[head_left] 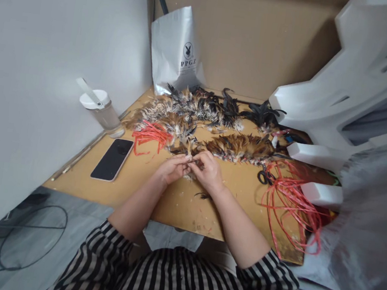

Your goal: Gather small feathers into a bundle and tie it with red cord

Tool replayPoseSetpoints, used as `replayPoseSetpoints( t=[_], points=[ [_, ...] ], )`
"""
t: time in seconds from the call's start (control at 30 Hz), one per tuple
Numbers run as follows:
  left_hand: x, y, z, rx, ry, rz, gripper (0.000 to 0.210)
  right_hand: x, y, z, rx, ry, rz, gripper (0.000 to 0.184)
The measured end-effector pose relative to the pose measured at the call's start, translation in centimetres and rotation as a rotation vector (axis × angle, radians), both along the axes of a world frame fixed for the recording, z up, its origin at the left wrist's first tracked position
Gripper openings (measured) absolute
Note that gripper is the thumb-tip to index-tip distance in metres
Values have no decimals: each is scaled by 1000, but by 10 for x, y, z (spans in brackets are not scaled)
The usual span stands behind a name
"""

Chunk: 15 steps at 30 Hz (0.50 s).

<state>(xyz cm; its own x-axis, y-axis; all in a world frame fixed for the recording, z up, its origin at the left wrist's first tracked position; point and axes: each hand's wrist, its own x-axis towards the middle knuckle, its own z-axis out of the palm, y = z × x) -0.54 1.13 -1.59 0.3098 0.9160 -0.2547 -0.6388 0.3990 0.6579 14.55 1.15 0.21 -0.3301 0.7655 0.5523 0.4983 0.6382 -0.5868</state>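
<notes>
My left hand (pixel 173 168) and my right hand (pixel 208 169) meet fingertip to fingertip over the near middle of the table. Both are pinched closed on a small bunch of brown feathers (pixel 189 146), whose tips stick up beyond my fingers. The lower end of the bunch is hidden by the fingers. Just past my right hand lies a row of brown feathers (pixel 239 147). Farther back spreads a long heap of mottled brown, white and black feathers (pixel 184 106). A bundle of red plastic strips (pixel 152 135) lies beyond my left hand.
A phone (pixel 112 159) and a lidded cup (pixel 102 111) stand on the left of the table (pixel 157 204). Scissors (pixel 266 175) and long red strips (pixel 293 201) lie at right, beside white plastic pieces (pixel 322 195). A silver bag (pixel 177 50) leans at the back, near black feathers (pixel 262 114).
</notes>
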Motion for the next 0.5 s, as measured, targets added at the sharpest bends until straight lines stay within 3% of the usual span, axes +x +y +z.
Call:
replayPoseSetpoints(
  t=[0.33,0.43,0.5],
  points=[
    [2,-2,5,50,90,-5,13,1,1,-2,20,-21,-41,11],
    [0,-2,7,91,160,11,16,2,4,0,-66,111,12,12],
    [0,-3,9,124,231,2,20,4,6,1,-211,242,62,18]
  ],
)
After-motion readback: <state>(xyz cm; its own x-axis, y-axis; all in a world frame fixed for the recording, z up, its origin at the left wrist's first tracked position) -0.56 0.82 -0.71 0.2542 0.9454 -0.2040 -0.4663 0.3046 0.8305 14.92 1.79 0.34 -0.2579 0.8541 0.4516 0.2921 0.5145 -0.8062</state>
